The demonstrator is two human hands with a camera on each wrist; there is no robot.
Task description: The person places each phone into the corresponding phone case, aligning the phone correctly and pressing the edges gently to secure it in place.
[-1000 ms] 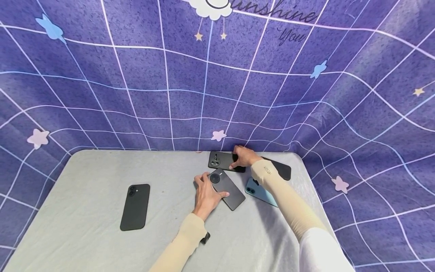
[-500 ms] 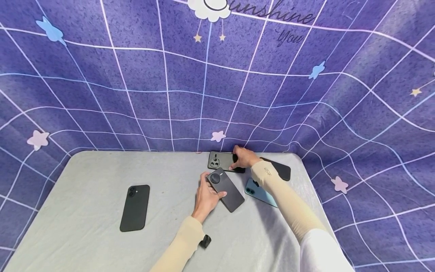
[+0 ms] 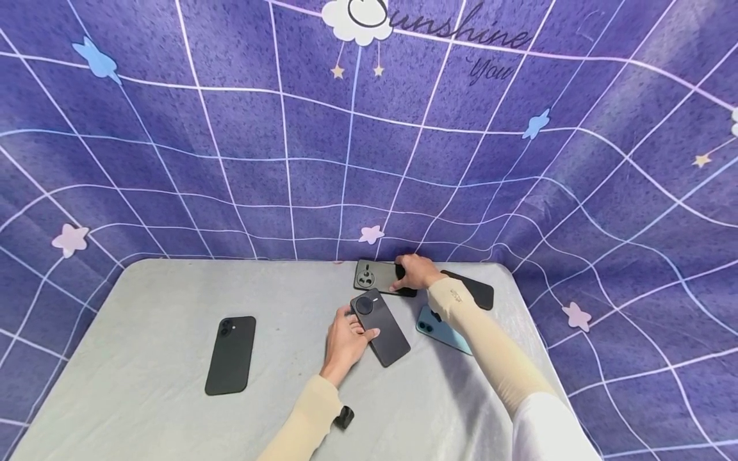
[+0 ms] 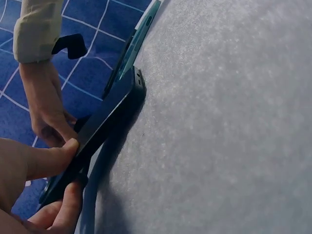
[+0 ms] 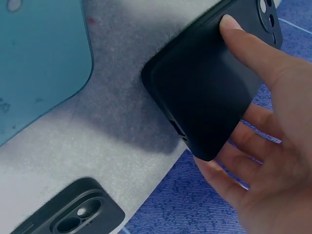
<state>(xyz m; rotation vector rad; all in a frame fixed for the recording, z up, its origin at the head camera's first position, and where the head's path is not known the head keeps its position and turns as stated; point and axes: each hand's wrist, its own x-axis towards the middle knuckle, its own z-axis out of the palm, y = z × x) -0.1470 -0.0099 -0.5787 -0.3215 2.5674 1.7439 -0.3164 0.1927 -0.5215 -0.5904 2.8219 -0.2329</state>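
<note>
My left hand [image 3: 344, 344] pinches a dark grey phone [image 3: 389, 336] with a round camera disc, thumb on its back and fingers beneath its left edge. In the left wrist view this phone [image 4: 109, 109] is tilted over the cloth, with a shadow below it. My right hand [image 3: 418, 273] grips a black phone [image 3: 382, 274] at the table's back edge, by the end away from its round camera ring. The right wrist view has my thumb flat on the back of that phone [image 5: 204, 83], with the other fingers curled under its edge.
A light blue phone [image 3: 446, 331] lies under my right forearm. Another black phone [image 3: 475, 292] lies at the back right corner, partly hidden by the sleeve. A third black phone [image 3: 230, 356] lies on the left of the grey cloth [image 3: 161, 320]. Purple curtains [image 3: 242, 173] hang behind.
My left hand has drawn the dark grey phone slightly down and left, away from the black one, and its fingers have slid under the edge. The right hand has stayed in place.
</note>
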